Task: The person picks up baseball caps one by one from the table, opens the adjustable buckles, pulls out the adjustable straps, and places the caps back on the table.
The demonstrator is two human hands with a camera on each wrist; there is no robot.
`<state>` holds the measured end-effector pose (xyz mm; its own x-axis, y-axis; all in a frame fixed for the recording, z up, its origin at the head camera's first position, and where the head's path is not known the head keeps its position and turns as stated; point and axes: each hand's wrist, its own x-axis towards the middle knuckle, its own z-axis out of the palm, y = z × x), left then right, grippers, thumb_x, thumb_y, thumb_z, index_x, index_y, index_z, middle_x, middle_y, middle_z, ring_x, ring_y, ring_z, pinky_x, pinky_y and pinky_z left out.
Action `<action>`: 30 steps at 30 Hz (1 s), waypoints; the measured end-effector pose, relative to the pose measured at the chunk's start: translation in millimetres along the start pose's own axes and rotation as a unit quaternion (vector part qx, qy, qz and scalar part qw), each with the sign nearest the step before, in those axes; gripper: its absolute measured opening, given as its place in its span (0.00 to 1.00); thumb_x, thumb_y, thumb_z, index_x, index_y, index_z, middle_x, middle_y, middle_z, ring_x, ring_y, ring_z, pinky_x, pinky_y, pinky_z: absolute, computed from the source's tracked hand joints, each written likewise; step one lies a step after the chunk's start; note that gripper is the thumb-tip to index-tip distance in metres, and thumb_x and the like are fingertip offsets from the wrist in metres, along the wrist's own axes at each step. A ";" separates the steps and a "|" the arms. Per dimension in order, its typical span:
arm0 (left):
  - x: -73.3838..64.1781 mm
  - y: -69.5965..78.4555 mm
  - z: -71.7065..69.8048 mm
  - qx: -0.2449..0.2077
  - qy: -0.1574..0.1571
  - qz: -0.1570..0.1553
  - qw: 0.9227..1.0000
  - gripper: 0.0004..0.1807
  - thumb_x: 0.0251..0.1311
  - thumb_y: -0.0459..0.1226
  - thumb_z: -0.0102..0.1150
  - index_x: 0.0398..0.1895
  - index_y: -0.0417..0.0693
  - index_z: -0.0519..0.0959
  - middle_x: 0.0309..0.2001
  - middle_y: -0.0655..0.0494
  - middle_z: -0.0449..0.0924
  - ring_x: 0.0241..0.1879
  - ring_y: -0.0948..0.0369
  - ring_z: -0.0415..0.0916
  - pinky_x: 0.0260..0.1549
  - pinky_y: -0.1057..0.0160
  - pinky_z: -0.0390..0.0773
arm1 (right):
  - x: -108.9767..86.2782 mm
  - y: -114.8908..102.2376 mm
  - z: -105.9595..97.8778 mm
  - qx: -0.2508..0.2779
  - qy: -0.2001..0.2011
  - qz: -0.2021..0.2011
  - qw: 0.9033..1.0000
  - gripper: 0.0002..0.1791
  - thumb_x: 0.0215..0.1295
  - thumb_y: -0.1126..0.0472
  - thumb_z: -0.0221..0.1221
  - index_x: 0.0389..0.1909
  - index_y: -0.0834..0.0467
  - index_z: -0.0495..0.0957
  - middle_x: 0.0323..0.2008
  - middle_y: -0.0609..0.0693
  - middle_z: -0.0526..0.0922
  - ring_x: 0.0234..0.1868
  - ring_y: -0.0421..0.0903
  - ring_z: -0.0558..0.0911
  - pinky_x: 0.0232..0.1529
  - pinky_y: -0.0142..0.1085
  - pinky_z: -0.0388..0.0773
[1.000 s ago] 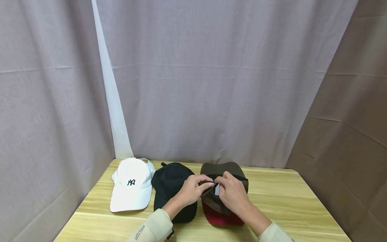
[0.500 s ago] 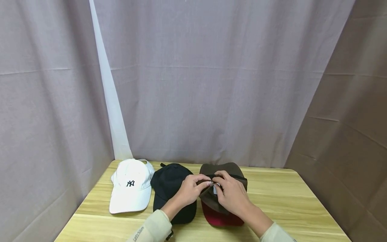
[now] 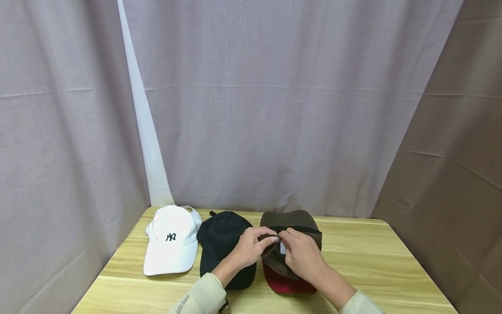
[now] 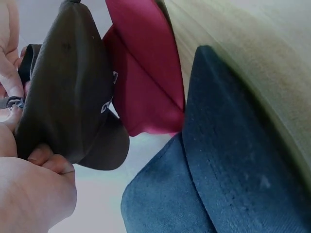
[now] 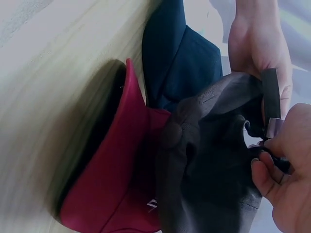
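Observation:
Both hands hold a dark brown cap (image 3: 290,217), its back opening turned up toward the head camera and a pale label (image 3: 282,248) showing inside. My left hand (image 3: 248,247) pinches the cap's back edge by the strap, its other fingers on the crown in the left wrist view. My right hand (image 3: 304,255) pinches the strap end from the other side. In the right wrist view, the dark strap (image 5: 270,94) runs to a metal buckle (image 5: 273,127) between the hands. Beneath the brown cap, a red cap (image 3: 288,284) shows its brim.
A black cap (image 3: 223,233) lies left of the red one, partly under my left forearm. Farther left is a white cap (image 3: 171,253) with a dark monogram. The wooden table (image 3: 372,266) ends at grey curtains (image 3: 251,131) behind and at both sides.
The fingers of my right hand have shifted slightly at the strap, the raised index finger coming down. Both hands stay at the brown cap's back edge; the other caps lie still.

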<state>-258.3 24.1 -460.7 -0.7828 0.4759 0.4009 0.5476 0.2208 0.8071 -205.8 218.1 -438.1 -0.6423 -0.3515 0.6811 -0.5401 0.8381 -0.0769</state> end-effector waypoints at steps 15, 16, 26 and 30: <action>-1.7 -3.2 -0.6 0.003 -0.001 -0.002 1.000 0.10 0.76 0.42 0.62 0.51 0.55 0.91 0.49 0.56 0.92 0.45 0.69 0.83 0.49 0.69 0.82 | -4.7 -3.2 3.6 0.030 0.025 0.017 0.999 0.18 0.56 0.78 0.61 0.43 0.61 0.92 0.24 0.45 0.75 0.22 0.30 0.56 0.23 0.24 0.55; -2.2 -3.3 -1.7 0.005 -0.001 -0.005 1.000 0.10 0.76 0.42 0.62 0.51 0.55 0.91 0.49 0.56 0.91 0.45 0.68 0.82 0.49 0.69 0.82 | -4.5 -3.7 3.8 0.033 0.022 0.022 0.999 0.19 0.57 0.78 0.61 0.43 0.61 0.92 0.23 0.44 0.75 0.22 0.30 0.55 0.24 0.24 0.54; -6.1 -8.4 -3.9 0.002 0.006 -0.011 1.000 0.10 0.76 0.43 0.62 0.49 0.57 0.91 0.49 0.57 0.92 0.46 0.68 0.82 0.48 0.69 0.81 | -3.6 -6.5 9.7 0.017 0.013 0.048 0.999 0.19 0.57 0.75 0.63 0.43 0.55 0.93 0.24 0.42 0.76 0.22 0.31 0.61 0.24 0.25 0.61; -6.7 -10.9 -4.1 -0.005 0.013 -0.012 1.000 0.10 0.76 0.43 0.62 0.50 0.56 0.91 0.50 0.57 0.92 0.49 0.66 0.84 0.50 0.69 0.81 | -3.7 -7.2 11.3 0.015 0.005 0.053 0.998 0.17 0.60 0.73 0.63 0.44 0.55 0.92 0.26 0.42 0.77 0.22 0.32 0.65 0.25 0.26 0.65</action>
<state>-260.3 15.1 -470.4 -0.8034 0.4483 0.3919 0.5251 0.2231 0.8213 -205.7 208.6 -448.3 -0.6911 -0.2580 0.6751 -0.4863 0.8570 -0.1703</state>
